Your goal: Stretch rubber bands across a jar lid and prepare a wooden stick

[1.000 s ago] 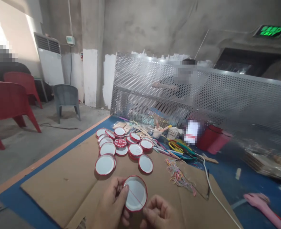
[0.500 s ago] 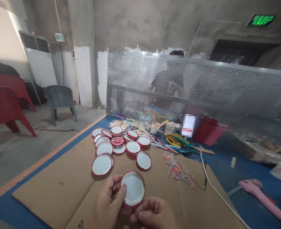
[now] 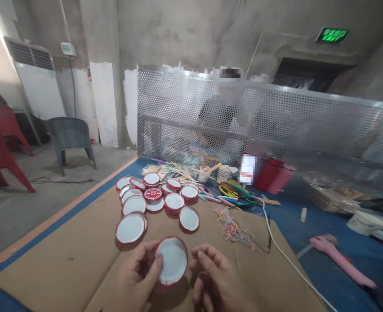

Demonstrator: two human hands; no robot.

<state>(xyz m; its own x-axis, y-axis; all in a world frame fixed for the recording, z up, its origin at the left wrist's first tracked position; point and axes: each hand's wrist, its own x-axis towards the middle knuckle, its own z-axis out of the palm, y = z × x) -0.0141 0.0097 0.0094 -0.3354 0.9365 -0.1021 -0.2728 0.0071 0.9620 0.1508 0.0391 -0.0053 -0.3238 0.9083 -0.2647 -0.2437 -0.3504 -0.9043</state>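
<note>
Lid (image 3: 173, 260) round, white inside, red rim, pinched by left hand (image 3: 136, 277) fingers, right hand (image 3: 214, 281) fingers curled.

Bare concrete walls (image 3: 185, 30), a grey chair (image 3: 69, 136), a perforated metal screen (image 3: 276, 121), a green exit sign (image 3: 332, 34).

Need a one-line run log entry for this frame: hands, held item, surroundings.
left hand: holds red-rimmed lid | right hand: beside lid, contact unclear | cardboard: loose lids, rubber bands
</note>
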